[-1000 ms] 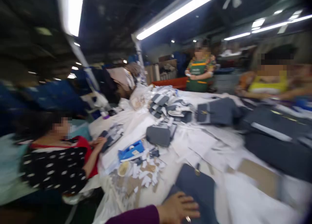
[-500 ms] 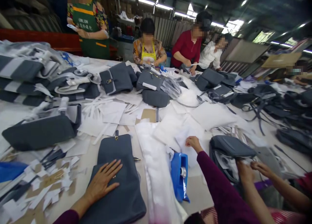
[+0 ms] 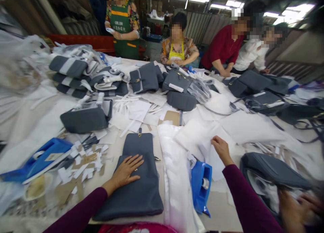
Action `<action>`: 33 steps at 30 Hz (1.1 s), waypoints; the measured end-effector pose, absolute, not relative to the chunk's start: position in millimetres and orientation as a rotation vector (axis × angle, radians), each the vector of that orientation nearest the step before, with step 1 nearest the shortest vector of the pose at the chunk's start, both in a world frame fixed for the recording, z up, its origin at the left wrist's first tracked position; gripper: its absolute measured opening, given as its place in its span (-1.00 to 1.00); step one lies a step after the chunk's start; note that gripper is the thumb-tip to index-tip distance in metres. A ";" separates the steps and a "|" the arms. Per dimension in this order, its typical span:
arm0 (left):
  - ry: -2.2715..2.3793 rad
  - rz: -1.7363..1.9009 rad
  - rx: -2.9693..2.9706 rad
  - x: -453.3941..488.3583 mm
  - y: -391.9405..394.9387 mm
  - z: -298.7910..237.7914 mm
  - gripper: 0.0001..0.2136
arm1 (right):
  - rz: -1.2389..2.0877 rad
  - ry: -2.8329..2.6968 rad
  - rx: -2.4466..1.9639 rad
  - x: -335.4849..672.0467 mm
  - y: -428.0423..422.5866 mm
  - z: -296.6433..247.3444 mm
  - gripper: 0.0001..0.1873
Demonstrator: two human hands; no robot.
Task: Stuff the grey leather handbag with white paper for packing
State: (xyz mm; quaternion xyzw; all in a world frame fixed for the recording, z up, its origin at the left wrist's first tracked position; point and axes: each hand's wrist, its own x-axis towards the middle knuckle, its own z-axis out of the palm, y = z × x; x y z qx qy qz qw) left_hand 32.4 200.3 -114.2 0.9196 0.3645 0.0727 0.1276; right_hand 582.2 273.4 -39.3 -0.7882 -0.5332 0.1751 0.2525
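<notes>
A dark grey-blue leather bag [image 3: 148, 196] lies flat on the table before me, its flap side with a small metal clasp pointing away. My left hand [image 3: 128, 171] rests on the bag, palm down with fingers spread. Farther right, my right hand [image 3: 222, 151] is closed in a pinch at a thin white paper sheet [image 3: 206, 150] among other white sheets. Just below that hand stands a blue tape dispenser [image 3: 196, 180]. A long strip of white wrapping [image 3: 173, 179] runs between the bag and the dispenser.
More dark bags [image 3: 83, 120] and stacked, wrapped ones [image 3: 69, 67] stand along the left and back. A second blue dispenser [image 3: 50, 148] lies left of paper scraps [image 3: 86, 162]. At right, a co-worker's hands [image 3: 291, 206] work at another bag [image 3: 273, 169]. Several people are across the table.
My view has swung left, so the scene sits farther right. My left hand stays flat on the bag. My right hand remains pinched over the white sheets.
</notes>
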 end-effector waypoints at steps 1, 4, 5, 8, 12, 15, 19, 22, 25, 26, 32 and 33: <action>1.064 0.215 2.650 32.4 198.8 -113.0 -0.33 | 0.503 -1.586 -2.079 568.0 279.5 -34.8 -0.84; 1.063 0.233 2.583 31.4 195.7 -111.0 -0.32 | 0.725 -1.889 -1.812 503.5 291.3 -26.4 -0.82; 1.065 0.234 2.567 30.9 194.9 -110.8 -0.33 | 0.814 -1.944 -1.722 475.3 291.2 -25.4 -0.83; 1.080 0.243 2.531 30.0 192.6 -110.9 -0.33 | 1.027 -2.115 -1.472 380.3 278.9 -29.4 -0.89; 1.080 0.278 2.493 28.2 189.6 -110.1 -0.39 | 1.107 -2.303 -1.305 266.7 252.2 -49.3 -0.91; 1.121 0.309 2.426 24.4 187.6 -109.4 -0.50 | 1.090 -2.397 -1.262 214.6 236.4 -64.4 -0.90; 1.231 0.413 2.265 19.0 188.5 -111.6 -0.38 | 1.097 -2.363 -1.305 187.5 224.5 -76.2 -0.88; 1.197 0.586 2.097 16.3 193.9 -113.8 -0.67 | 1.102 -2.270 -1.380 184.3 220.5 -80.2 -0.88; 1.241 0.850 1.762 12.1 200.4 -113.5 -0.77 | 1.108 -2.224 -1.432 183.7 215.5 -81.9 -0.87; 1.278 0.925 1.612 10.2 202.2 -112.7 -0.76 | 1.102 -2.231 -1.440 182.7 212.7 -82.3 -0.86; 1.209 1.124 1.049 3.1 210.6 -111.2 -0.61 | 0.927 -2.307 -1.568 162.5 190.0 -83.9 -0.84; 1.190 1.138 1.014 3.0 212.3 -113.5 -0.58 | 0.907 -2.310 -1.605 158.1 187.5 -84.0 -0.84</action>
